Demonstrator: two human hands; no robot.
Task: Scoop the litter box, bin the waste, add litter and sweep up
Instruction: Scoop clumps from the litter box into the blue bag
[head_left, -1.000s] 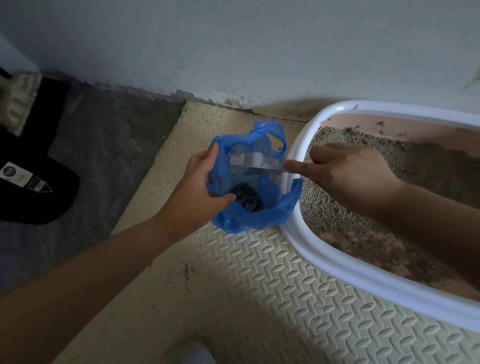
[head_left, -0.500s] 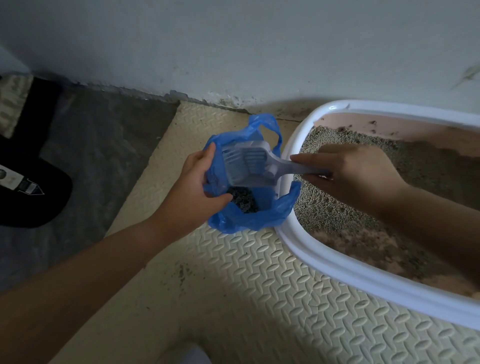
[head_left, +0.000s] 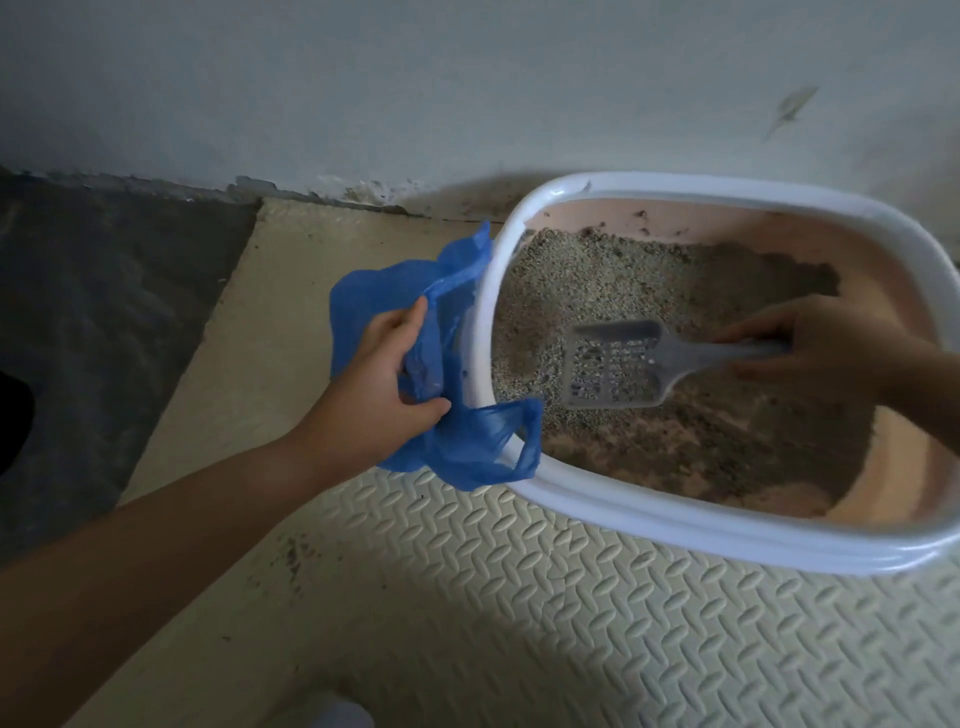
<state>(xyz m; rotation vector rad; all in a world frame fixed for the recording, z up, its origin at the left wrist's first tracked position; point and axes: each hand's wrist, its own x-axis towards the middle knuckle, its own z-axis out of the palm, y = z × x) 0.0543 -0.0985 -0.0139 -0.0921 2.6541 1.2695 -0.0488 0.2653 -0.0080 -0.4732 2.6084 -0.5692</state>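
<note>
So the left hand (head_left: 382, 395) grips the blue bag (head_left: 462, 447) beside the litter box (head_left: 675, 525). Right hand (head_left: 810, 348) holds the scoop (head_left: 618, 369) over the litter (head_left: 587, 280).

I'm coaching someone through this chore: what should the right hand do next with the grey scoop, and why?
Probably push the grey slotted plastic scoop under the darker patch of litter beside it. The right hand grips its handle inside the white-rimmed pink litter box, the scoop looks empty, and the left hand holds the blue plastic bag beside the rim.
</note>
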